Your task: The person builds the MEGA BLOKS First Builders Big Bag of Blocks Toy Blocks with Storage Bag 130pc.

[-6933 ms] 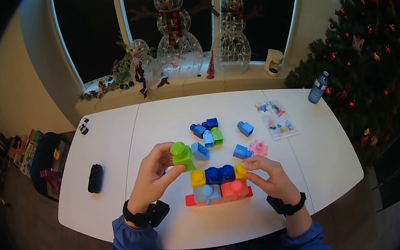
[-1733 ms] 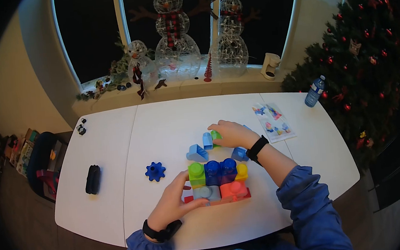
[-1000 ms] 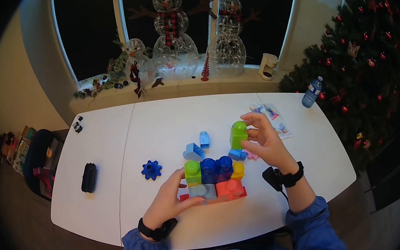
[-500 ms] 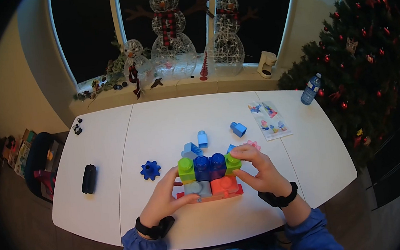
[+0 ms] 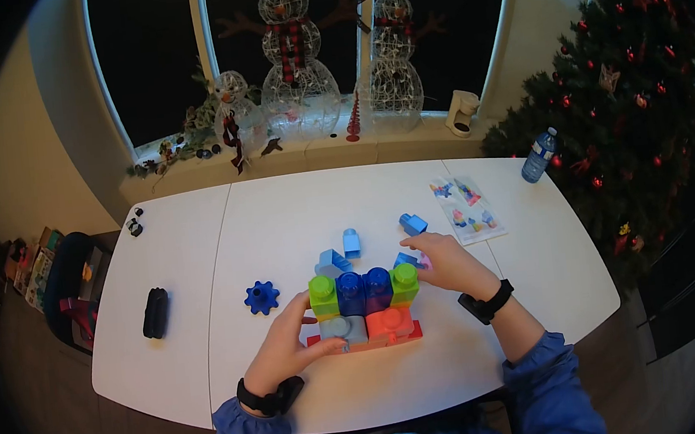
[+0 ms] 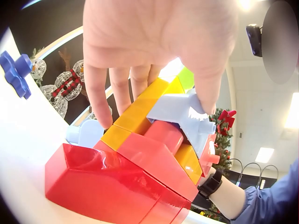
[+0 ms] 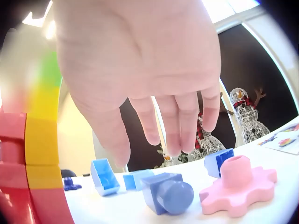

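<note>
A stacked block build (image 5: 365, 306) stands at the table's near middle, with green blocks at both top corners and two dark blue ones between. My left hand (image 5: 284, 346) grips its left side, thumb on the grey-blue block (image 6: 180, 112) and fingers behind. Off the build's right side, my right hand (image 5: 455, 267) hovers over a light blue block (image 7: 166, 191) and a pink gear-shaped piece (image 7: 237, 185), touching neither in the right wrist view. Its fingers are extended and hold nothing.
Beyond the build lie a blue slanted block (image 5: 333, 262), a small blue block (image 5: 352, 242) and another (image 5: 413, 224). A dark blue gear piece (image 5: 261, 297) and black case (image 5: 155, 312) are left; a picture sheet (image 5: 468, 209) and bottle (image 5: 539, 156) are right.
Green blocks now sit at both top corners of the build. My right hand brought the right one over, let it go and moved away to the right. My left hand stays on the build.
</note>
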Demonstrator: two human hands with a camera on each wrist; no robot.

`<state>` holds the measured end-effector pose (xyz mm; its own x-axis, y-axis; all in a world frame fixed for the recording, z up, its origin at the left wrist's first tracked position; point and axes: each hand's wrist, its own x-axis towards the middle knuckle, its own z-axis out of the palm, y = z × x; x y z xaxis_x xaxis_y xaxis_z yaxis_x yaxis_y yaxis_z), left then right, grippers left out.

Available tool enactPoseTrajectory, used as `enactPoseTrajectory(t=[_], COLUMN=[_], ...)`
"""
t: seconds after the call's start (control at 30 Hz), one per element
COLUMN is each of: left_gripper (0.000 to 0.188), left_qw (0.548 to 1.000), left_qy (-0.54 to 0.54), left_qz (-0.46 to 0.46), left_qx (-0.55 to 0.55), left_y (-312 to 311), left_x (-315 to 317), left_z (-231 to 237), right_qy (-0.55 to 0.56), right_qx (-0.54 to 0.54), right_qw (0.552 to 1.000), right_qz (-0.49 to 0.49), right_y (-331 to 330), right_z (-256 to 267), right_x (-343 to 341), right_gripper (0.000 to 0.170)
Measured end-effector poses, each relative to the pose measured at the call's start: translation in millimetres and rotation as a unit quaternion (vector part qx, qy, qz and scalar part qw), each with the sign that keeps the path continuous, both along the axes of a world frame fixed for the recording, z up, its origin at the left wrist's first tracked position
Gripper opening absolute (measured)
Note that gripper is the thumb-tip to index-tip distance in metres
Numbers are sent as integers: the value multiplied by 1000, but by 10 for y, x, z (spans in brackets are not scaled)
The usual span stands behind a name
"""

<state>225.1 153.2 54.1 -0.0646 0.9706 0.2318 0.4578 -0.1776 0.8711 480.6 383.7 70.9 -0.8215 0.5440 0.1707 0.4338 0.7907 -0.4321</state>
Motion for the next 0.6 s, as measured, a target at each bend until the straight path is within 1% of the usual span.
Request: enactPoseTrajectory(t=[0.13,0.23,0.3,0.43,0.5,0.6], left_gripper=[88,88,88,87,87,85], left_qw=[1000,1000,1000,1000,1000,1000], left_qy=[12,11,11,13,18,11], left_qz=[2,5,3,6,6,5], left_qx=[1,2,4,10,17,15], left_y=[-9,-4,3,5,7,-2], left_x=[-1,-5,-2,16,11,13], left_z=[10,5,4,22,9,26], right_qy=[-126,-36,47,175,206,197], right_qx=[53,8,25,19,-22,-55], right_qw=[990,999,999,984,978,978], right_qz=[-25,-23,-11,-7,-5,29], right_y=[-2,-5,-22,-98,-144,-277], right_z=[-100,-68,42,488,681,1021], right_x=[-91,-110,-108,-151,-169,-212], right_gripper=[46,49,52,55,55,51])
